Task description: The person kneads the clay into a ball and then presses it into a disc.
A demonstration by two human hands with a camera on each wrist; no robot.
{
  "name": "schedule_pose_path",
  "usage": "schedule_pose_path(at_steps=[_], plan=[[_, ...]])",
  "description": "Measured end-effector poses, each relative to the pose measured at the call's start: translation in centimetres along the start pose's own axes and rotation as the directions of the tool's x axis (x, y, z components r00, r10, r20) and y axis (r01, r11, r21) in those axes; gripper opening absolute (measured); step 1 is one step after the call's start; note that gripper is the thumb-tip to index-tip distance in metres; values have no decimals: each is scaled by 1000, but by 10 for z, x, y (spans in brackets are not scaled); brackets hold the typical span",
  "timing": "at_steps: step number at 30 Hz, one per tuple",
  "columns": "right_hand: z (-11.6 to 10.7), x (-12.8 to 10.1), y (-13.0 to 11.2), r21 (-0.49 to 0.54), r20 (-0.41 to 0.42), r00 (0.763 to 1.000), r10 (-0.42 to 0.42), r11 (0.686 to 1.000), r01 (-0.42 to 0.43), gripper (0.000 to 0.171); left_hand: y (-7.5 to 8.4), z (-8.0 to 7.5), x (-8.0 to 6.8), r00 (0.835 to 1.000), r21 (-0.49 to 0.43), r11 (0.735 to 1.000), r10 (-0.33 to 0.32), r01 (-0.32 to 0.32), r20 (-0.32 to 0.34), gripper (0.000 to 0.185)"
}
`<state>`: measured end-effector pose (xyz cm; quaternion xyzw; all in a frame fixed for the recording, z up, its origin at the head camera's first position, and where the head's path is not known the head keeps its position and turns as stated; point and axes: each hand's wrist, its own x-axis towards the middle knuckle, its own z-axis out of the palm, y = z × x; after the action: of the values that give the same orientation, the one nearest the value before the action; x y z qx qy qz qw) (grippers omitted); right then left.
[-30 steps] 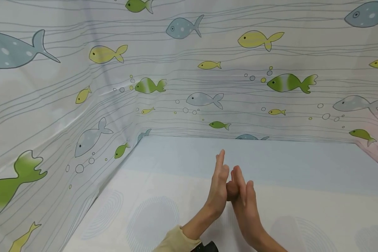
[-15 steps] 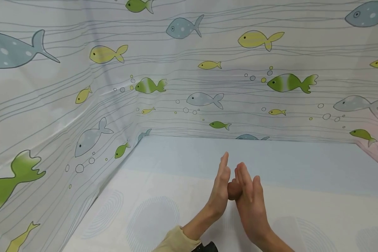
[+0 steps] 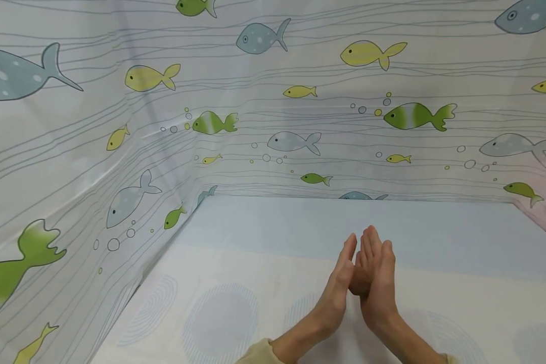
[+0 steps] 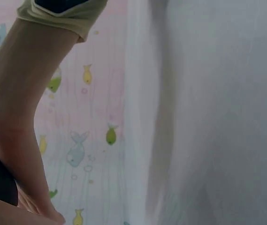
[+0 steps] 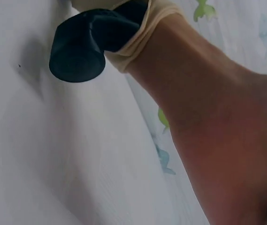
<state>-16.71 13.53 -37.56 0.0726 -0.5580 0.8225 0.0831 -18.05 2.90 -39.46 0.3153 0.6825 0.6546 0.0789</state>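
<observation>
Brown lump (image 3: 357,284), maybe clay, sat pressed between both palms, just above the pale counter (image 3: 227,313). Left hand (image 3: 337,288) and right hand (image 3: 378,283) stood edge-up, fingers straight and flat against it, not curled round. Cream sleeve cuff (image 3: 259,353) at the left wrist. Behind, fish-print curtain (image 3: 296,116) walled the counter on the left and far sides. No readable writing or brand anywhere.
</observation>
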Motion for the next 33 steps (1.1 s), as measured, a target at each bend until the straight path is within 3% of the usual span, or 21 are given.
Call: schedule_pose_path(at_steps=[6, 17, 20, 24, 28, 33], plan=[[-8, 8, -1, 9, -21, 1000, -18, 1000, 18, 74, 2, 7, -3, 999, -27, 1000, 13, -12, 39, 68], [-15, 16, 2, 6, -34, 999, -20, 1000, 20, 77, 8, 9, -5, 997, 13, 1000, -21, 20, 80, 70], [-10, 13, 5, 8, -8, 1000, -12, 1000, 12, 76, 9, 6, -3, 999, 28, 999, -21, 20, 39, 69], [1, 2, 12, -63, 49, 999, -15, 998, 18, 71, 8, -1, 3, 997, 11, 1000, -19, 20, -78, 68], [12, -10, 18, -128, 142, 990, -14, 991, 33, 65, 6, -10, 8, 980, -17, 1000, -12, 9, -197, 66], [17, -18, 20, -125, 222, 975, 15, 992, 13, 61, 4, -18, 12, 962, -31, 999, 12, -22, -272, 66]])
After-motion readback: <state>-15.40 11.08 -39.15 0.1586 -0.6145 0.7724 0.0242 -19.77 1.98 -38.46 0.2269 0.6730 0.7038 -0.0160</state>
